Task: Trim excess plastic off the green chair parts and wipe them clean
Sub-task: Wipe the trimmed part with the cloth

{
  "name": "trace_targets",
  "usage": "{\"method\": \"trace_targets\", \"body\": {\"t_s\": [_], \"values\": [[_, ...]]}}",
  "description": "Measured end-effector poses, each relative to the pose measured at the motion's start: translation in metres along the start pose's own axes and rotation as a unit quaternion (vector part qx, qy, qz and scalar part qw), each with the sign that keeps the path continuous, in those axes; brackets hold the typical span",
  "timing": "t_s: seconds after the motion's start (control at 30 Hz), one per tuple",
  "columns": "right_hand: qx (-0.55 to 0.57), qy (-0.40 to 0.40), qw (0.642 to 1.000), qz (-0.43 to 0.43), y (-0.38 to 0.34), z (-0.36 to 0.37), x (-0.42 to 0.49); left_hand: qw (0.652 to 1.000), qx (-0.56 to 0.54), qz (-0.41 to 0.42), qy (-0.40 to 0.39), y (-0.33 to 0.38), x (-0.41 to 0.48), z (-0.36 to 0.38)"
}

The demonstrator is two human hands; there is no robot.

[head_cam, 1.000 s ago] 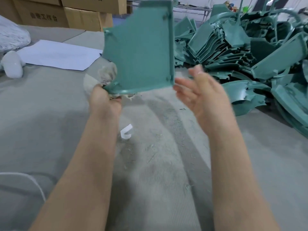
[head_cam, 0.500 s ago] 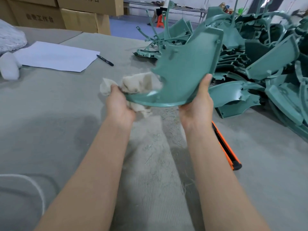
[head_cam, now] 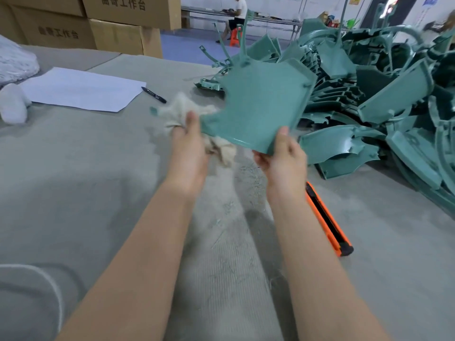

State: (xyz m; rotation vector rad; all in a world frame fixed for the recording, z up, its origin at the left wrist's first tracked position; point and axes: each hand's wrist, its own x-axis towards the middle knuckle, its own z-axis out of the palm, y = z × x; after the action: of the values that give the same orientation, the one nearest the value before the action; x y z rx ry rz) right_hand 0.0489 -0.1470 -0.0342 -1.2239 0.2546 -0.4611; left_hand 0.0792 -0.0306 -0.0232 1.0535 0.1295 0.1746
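Green chair part [head_cam: 256, 107] is held in the air over the grey bench [head_cam: 73, 168], between both hands and just above them. Right hand [head_cam: 283, 158] is closed on the part's lower right corner, thumb on the near face, so that hand carries it. Left hand [head_cam: 189, 143] is clenched around a bunched off-white rag [head_cam: 182, 112] and sits at the part's lower left edge, rag touching or just beside the plastic; I can't tell if those fingers also pinch the part. The panel runs up and away from the grips, its broad face tilted toward the camera, its long axis leaning up and right toward the pile of green parts [head_cam: 369, 94]. So the face to wipe lies up and right of the rag, and the left hand is the nearer one to do it. Part looks like a flat matte teal panel with a curved lower lip, a notch on its left side and small bosses at the upper corners. No obvious flash visible at this blur. Orange utility knife [head_cam: 327, 222] lies on the bench just right of the right forearm, untouched. My read: wiping stage, not trimming.
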Motion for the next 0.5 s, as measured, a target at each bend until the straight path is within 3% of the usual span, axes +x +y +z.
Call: {"method": "trace_targets", "body": {"t_s": [0.17,0.23,0.3,0.4,0.47,0.5], "values": [[-0.105,-0.087,0.989,-0.059,0.004,0.015,-0.009,0.994,-0.042,0.001,-0.101,0.000,-0.016,0.007],[-0.103,-0.103,0.988,-0.046,0.002,0.010,-0.009,0.997,0.001,0.035,-0.066,0.004,-0.010,0.000],[-0.102,-0.063,0.991,-0.061,-0.004,0.007,-0.009,0.992,0.084,0.090,0.007,0.006,-0.004,-0.007],[-0.186,0.041,0.970,-0.154,-0.011,-0.001,-0.007,0.937,0.251,0.212,0.115,0.007,0.001,-0.017],[-0.257,0.006,0.937,-0.235,-0.010,0.002,-0.015,0.917,0.277,0.265,0.105,0.012,-0.003,-0.013],[-0.283,-0.028,0.927,-0.244,-0.008,0.006,-0.018,0.923,0.262,0.275,0.059,0.013,-0.009,-0.006]]}}
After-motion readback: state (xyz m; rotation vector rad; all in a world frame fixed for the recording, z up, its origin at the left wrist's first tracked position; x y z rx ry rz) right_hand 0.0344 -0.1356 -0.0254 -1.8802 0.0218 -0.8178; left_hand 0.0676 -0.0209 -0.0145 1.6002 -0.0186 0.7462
